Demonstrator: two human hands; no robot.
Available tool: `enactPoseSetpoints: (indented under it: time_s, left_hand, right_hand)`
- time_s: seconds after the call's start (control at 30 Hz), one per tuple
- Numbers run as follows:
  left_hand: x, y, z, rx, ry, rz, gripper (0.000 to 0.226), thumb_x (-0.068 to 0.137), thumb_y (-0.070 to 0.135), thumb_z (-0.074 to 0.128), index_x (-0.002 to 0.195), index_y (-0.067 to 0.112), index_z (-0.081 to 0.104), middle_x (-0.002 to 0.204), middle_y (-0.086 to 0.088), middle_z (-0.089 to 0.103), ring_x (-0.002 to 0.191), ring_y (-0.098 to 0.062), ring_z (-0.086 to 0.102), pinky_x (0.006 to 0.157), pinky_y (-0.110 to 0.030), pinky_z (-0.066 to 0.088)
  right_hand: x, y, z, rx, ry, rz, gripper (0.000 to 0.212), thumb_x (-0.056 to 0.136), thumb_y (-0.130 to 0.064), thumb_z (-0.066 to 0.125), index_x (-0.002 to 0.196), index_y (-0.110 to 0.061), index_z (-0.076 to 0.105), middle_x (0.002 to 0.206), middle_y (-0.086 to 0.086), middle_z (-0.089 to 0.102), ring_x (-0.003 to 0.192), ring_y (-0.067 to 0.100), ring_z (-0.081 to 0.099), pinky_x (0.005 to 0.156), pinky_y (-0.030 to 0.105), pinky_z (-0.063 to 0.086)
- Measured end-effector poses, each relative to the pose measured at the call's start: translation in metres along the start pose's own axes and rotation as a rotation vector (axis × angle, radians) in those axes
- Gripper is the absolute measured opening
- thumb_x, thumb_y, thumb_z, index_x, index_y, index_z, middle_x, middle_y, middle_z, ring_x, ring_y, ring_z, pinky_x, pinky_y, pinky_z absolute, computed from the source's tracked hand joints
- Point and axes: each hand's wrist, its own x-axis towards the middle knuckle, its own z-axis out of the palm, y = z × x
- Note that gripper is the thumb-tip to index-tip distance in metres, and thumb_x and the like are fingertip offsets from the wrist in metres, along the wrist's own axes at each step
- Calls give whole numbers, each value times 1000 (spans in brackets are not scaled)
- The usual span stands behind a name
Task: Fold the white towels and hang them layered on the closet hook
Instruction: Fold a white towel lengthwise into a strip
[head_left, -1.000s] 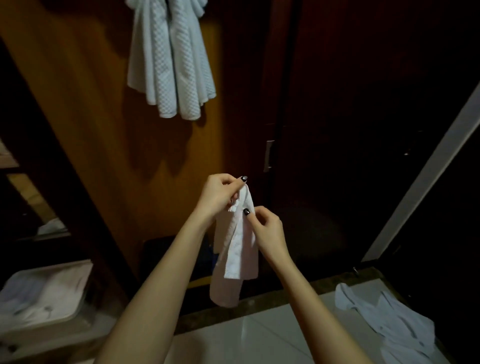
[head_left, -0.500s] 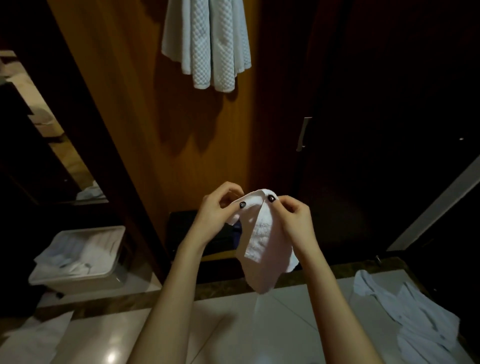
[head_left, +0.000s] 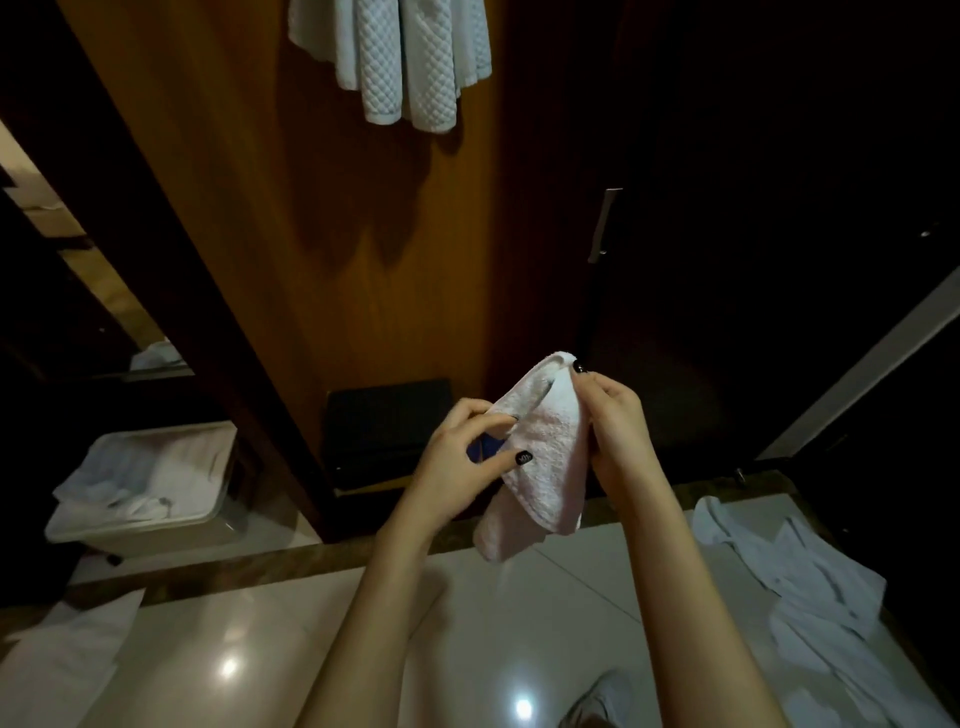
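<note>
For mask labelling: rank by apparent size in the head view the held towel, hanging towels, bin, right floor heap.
1. floor heap
2. bin and hanging towels, alike; the towels are cropped
3. held towel, though nearest the camera

1. Location type: closet area of a dwelling or hotel room.
2. Evidence: orange-brown wooden closet panel (head_left: 249, 208), hanging white waffle-weave towels (head_left: 405, 57), dark closet door with slim metal handle (head_left: 602, 223), glossy pale tiled floor (head_left: 249, 649).

Glossy pale tile floor (head_left: 270, 649), wooden closet panel (head_left: 249, 208)
</note>
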Motion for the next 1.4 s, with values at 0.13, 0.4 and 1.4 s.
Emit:
enactPoseSetpoints:
  time_s: [0.13, 0.4, 1.4]
  left_hand:
    - [1, 0, 5, -29, -34, -48, 16, 82, 20, 77, 97, 18, 70, 110, 9, 50, 102, 7, 52, 87, -5, 40]
    - [3, 7, 6, -240, -13, -91, 11, 83, 5, 73, 76, 13, 69, 89, 8, 58, 85, -4, 57, 79, -23, 49]
    - [-8, 20, -60, -313, 108, -125, 29, 80, 5, 75, 72, 33, 71, 74, 5, 73, 67, -8, 69, 57, -18, 52]
  right_hand:
    - [-2, 1, -2, 25, -43, 14, 27, 97, -26, 56, 79, -14, 71, 76, 6, 67, 70, 18, 64, 61, 29, 53]
    - [-4, 6, -10, 149, 124, 19, 31, 99, -21, 54, 70, -21, 64, 68, -4, 63, 64, 9, 59, 61, 26, 46]
    - [-18, -6, -7, -476, -69, -356, 28, 91, -18, 67, 71, -2, 56, 82, 6, 63, 81, 7, 60, 74, 25, 48]
